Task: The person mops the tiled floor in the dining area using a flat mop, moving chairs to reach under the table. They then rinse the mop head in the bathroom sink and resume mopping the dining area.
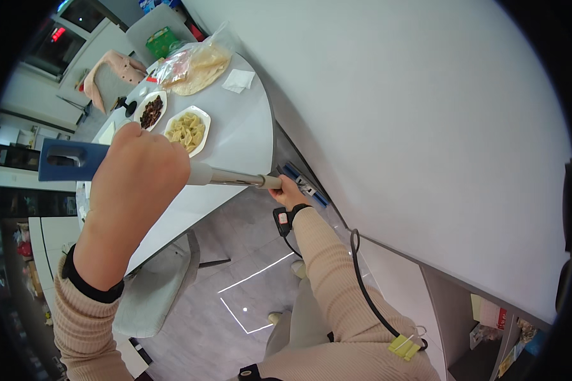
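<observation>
A flat mop runs across the view, with a blue grip [95,155], a silver metal pole [232,177] and a narrow blue head [306,185] low by the base of the white wall. My left hand [140,168] is closed around the upper part of the handle, over the table's side. Farther down, my right hand [290,193] wraps the pale lower sleeve of the pole. A black strap with a small device [282,221] sits on my right wrist. My left hand hides part of the grip.
A white round-edged table [241,120] holds a plate of dumplings [187,131], a plate of dark food [151,112], a bag of flatbread [200,66] and a tissue [238,80]. Grey chairs [149,298] stand around it. At lower right is an open shelf [483,330].
</observation>
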`<state>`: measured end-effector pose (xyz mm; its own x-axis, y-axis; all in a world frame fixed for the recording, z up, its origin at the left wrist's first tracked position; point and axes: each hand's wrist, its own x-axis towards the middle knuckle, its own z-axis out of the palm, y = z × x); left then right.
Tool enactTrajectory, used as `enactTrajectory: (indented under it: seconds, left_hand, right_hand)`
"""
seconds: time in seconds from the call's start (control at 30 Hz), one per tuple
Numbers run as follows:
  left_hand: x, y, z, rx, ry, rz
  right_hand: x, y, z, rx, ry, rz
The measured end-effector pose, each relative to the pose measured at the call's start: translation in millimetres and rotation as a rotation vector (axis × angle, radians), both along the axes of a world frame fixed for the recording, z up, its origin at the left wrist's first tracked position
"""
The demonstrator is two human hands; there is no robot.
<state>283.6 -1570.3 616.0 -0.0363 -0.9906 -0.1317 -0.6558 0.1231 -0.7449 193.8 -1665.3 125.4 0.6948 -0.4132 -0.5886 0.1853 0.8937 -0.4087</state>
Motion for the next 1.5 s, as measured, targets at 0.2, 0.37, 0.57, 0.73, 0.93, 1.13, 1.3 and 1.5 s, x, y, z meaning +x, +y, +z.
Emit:
enactTrajectory:
  seconds: [0.2, 0.37, 0.57, 0.73, 0.93, 1.13, 1.3, 1.5]
  left_hand:
    - [0.6, 28.3, 0.0, -0.013, 0.021, -0.045]
    - [-21.0, 83.3, -0.1, 0.068, 0.038, 0.102]
    - [-78.7, 221.6, -15.9, 0.224, 0.012, 0.455]
    - [-169.2, 338.3, -21.4, 0.345, 0.118, 0.921]
    - [-308.8, 462.1, -56.4, 0.372, 0.662, 1.748]
    - [-394.9, 477.2, -143.8, 0.375, 0.993, 2.121]
    - [-404.1, 436.0, -214.3, 0.338, 1.166, 2.211]
    - [-503.3, 476.8, -270.2, 0.280, 1.297, 2.311]
  right_hand:
    - [-23.2, 39.3, -27.6, 0.354, 0.017, -0.149]
    - [-60.9, 99.0, -36.8, -0.455, -0.067, 0.095]
    - [-69.5, 169.7, -18.0, 0.334, 0.296, 0.221]
    - [-118.2, 273.9, -25.5, 0.265, 0.582, 0.508]
    - [-208.3, 340.3, -60.9, -0.097, 0.851, 0.901]
    - [-253.8, 371.3, -106.0, -0.615, 0.947, 1.028]
    - [-224.9, 300.5, -158.7, -0.976, 0.839, 0.951]
    - [-298.8, 304.2, -201.5, -0.956, 0.862, 1.050]
